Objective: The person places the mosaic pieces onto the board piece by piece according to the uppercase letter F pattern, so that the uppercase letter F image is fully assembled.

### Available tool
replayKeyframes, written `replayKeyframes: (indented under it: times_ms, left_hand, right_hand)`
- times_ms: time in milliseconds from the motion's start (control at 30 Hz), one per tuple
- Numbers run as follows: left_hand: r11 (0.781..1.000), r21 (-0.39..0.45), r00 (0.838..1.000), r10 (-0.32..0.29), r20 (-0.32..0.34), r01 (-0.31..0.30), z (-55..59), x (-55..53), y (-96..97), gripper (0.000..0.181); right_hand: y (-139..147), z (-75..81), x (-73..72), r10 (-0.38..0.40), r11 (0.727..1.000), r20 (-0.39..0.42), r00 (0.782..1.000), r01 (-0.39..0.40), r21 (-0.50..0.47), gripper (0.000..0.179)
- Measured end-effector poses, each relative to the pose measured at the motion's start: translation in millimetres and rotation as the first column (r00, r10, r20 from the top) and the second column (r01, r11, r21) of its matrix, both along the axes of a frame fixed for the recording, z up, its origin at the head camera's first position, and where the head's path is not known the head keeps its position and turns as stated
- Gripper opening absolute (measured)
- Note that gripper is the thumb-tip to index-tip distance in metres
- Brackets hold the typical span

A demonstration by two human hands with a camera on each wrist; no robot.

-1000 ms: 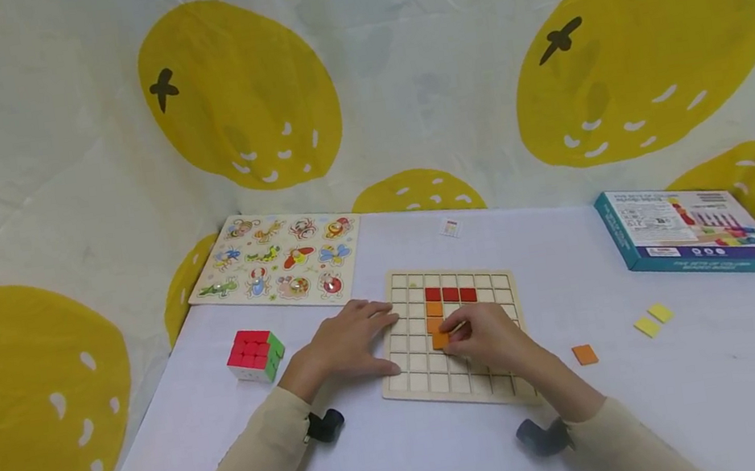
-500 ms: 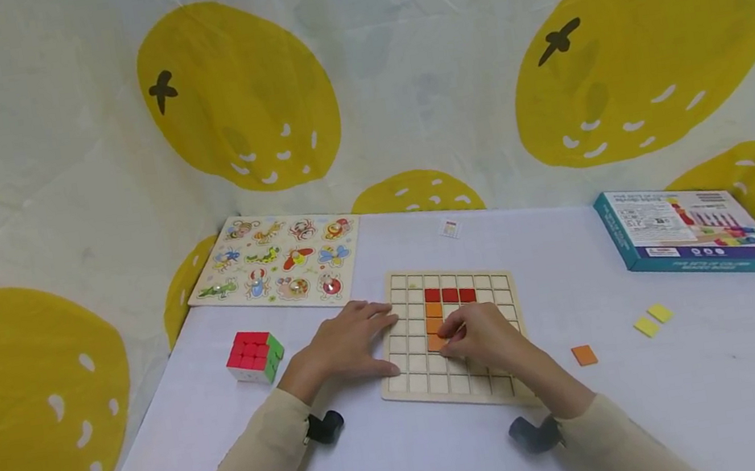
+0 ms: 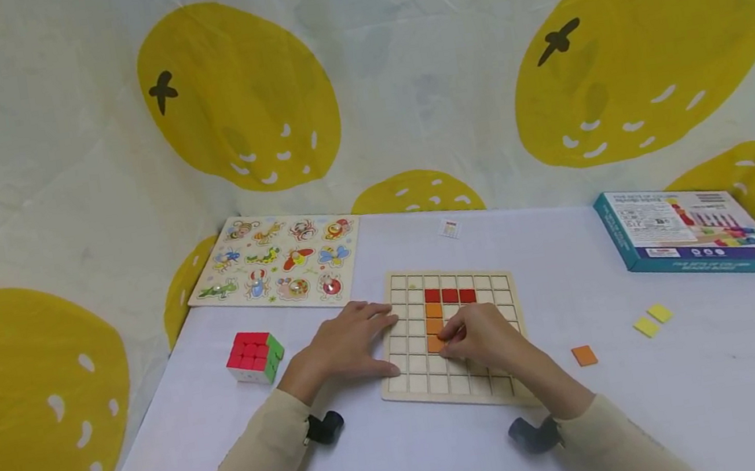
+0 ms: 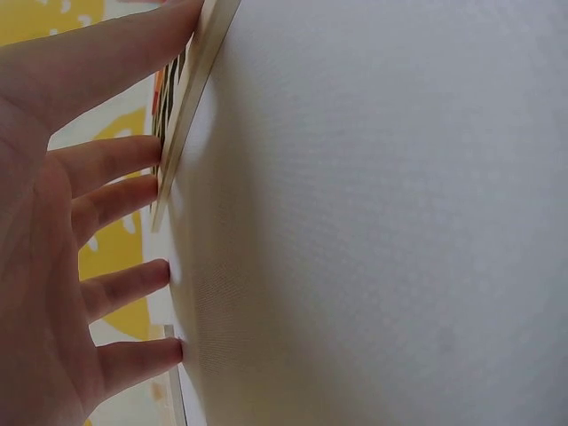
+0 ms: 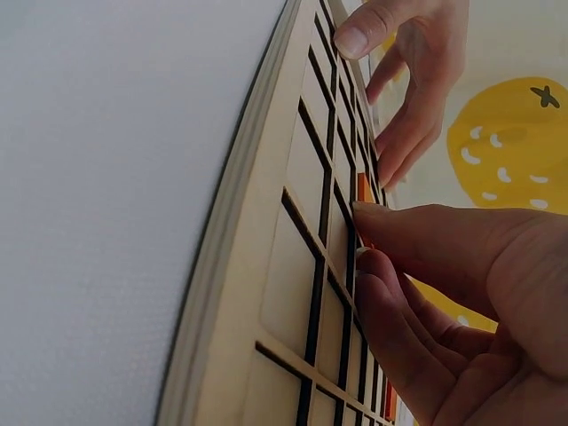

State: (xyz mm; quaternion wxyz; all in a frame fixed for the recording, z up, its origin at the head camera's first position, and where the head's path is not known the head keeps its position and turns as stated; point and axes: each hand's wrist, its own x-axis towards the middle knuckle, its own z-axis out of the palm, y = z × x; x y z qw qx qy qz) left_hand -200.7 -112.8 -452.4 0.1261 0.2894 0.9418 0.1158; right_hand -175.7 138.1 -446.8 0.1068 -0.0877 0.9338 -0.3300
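Note:
A wooden grid board (image 3: 410, 383) lies on the white table. It carries a row of red tiles (image 3: 450, 295) and a column of orange tiles (image 3: 433, 312) below them. My right hand (image 3: 446, 337) rests over the board's middle and pinches the lowest orange tile (image 3: 435, 343) with thumb and curled fingers. In the right wrist view the same hand (image 5: 359, 235) is at a cell of the board (image 5: 266, 293). My left hand (image 3: 346, 343) lies flat with straight fingers on the board's left edge. The left wrist view shows that hand (image 4: 53, 222) touching the board's rim (image 4: 191, 80).
A colour cube (image 3: 254, 356) sits left of my left hand. An animal peg puzzle (image 3: 276, 260) lies at the back left and a teal box (image 3: 688, 230) at the back right. A loose orange tile (image 3: 584, 355) and two yellow tiles (image 3: 653, 320) lie right of the board.
My right hand has shifted slightly left and up on the board. The orange tile it holds went from tilted to lying in the cell under the orange column. The left hand stayed still.

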Motion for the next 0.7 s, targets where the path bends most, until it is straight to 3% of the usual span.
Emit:
replayKeyframes:
  times_ms: [333,533,700]
  left_hand:
    - [1.0,-0.001,1.0,-0.005,0.009,0.005,-1.8,0.8,-1.0,0.082]
    - [1.0,-0.004,1.0,-0.006,0.01,0.006,-0.6,1.9,-1.0,0.082]
    - [1.0,0.002,1.0,-0.006,0.004,0.006,0.2,1.5,-1.1,0.082]
  right_hand:
    - [4,-1.8,1.0,-0.016,0.999,0.038,0.999,0.017,-0.028,0.02]
    - [16,-1.8,1.6,0.044,0.996,0.046,0.998,-0.04,-0.085,0.04]
    - [36,4.0,2.8,0.067,0.991,0.0,0.998,-0.067,-0.115,0.052]
